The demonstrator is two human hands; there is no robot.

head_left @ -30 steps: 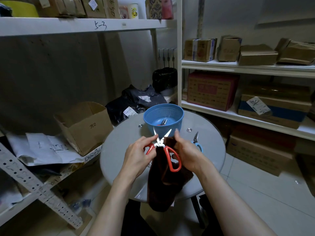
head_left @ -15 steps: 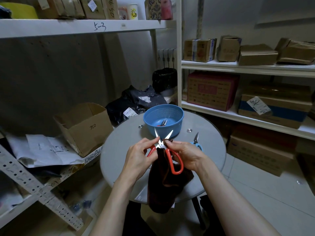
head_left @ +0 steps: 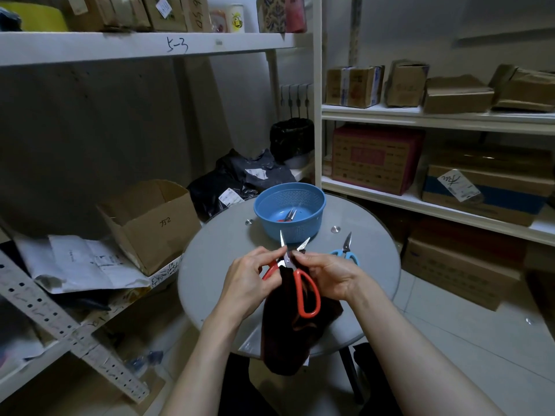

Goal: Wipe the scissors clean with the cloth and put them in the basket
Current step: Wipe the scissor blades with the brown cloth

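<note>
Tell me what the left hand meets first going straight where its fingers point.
Probably the basket's near wall: the left hand, holding the scissors, points up-table toward it, though depth is unclear.

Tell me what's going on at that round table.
A person is cleaning a pair of red-handled scissors over the round table. The left hand holds one red handle, with the blades spread open. The right hand pinches a dark cloth against the scissors near the pivot. The blue basket behind them already holds another pair. Blue-handled scissors lie on the table, not yet picked up.
</note>
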